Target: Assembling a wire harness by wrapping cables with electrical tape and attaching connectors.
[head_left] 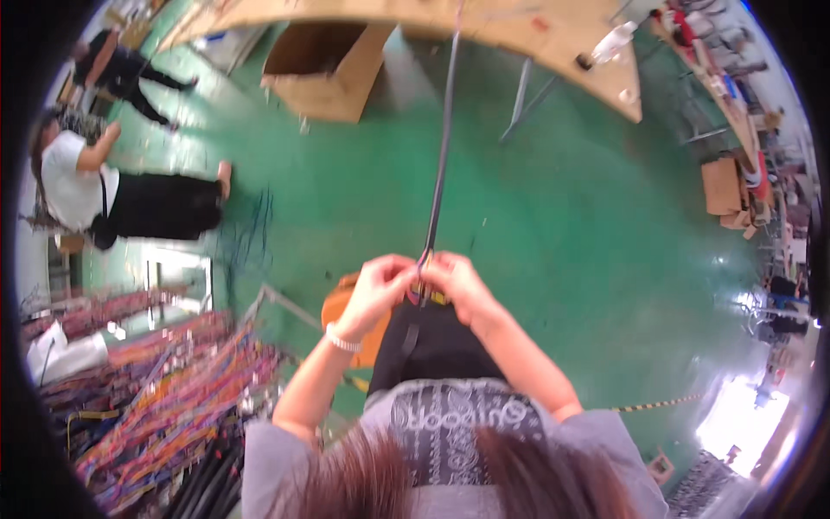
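Note:
A long dark wire bundle stretches from the wooden table at the far side down to my hands. Its near end fans out into thin coloured wires, some of them yellow and pink. My left hand is closed in a pinch on the wires, a white beaded bracelet on its wrist. Right beside it, my right hand pinches the same bundle from the other side. Both hands are above my lap in black trousers. The wire tips between the fingers are too small to make out.
An orange seat is partly under me. Heaps of coloured wires lie at the lower left. A cardboard box stands near the table, which holds a clear bottle. Two people, one in a white shirt, are at the left.

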### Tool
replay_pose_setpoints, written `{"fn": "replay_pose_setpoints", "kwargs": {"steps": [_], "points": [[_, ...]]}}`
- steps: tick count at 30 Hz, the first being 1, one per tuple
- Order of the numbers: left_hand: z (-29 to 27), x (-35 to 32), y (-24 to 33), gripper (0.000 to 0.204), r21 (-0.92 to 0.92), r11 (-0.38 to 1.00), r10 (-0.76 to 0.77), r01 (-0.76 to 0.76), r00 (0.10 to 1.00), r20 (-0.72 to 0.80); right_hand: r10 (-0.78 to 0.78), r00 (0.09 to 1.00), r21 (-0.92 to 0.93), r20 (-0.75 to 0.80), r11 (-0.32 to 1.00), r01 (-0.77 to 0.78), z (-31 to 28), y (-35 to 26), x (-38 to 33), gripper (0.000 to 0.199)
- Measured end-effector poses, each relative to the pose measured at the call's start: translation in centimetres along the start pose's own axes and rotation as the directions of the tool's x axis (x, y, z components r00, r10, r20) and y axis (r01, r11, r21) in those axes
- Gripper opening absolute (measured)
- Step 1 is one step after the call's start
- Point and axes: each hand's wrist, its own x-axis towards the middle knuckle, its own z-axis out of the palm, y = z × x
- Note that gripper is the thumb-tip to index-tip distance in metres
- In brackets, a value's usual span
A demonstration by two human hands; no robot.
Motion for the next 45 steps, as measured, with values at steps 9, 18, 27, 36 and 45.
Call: {"fn": "replay_pose_setpoints", "kwargs": {"steps": [9, 18, 27, 36, 45], "points": [[0.7, 1.0, -0.6, 0.016, 0.101, 0.992, -0.079, 0.078, 0.997, 0.007, 0.017, 0.98, 0.231, 0.201, 0.971, -0.064, -0.7, -1.9, -1.6, 0.014], [0.9, -1.7, -1.4, 0.013, 0.268, 0.963, -0.014, -0.009, 0.996, 0.085, -0.092, 0.98, 0.123, 0.179, 0.99, 0.071, -0.6, -1.5, -2.2, 0.016], [0.4, -3.4, -3.3, 0.016, 0.52, 0.854, -0.154, -0.022, 0.944, 0.292, -0.028, 0.975, -0.026, 0.219, 0.999, 0.034, -1.0, 2.2, -4.1, 0.008], [-1.4, -3.7, -2.5, 0.013, 0.658, 0.668, 0.021, -0.347, 0.893, 0.45, -0.098, 0.928, -0.121, 0.359, 0.981, 0.151, -0.7, 2.6, -4.4, 0.009], [1.1, -2.3, -1.1, 0.03, 0.06, 0.994, -0.103, 0.095, 0.983, 0.154, -0.482, 0.862, -0.438, 0.159, 0.747, 0.499, 1.8, 1.0, -7.5, 0.026]]}}
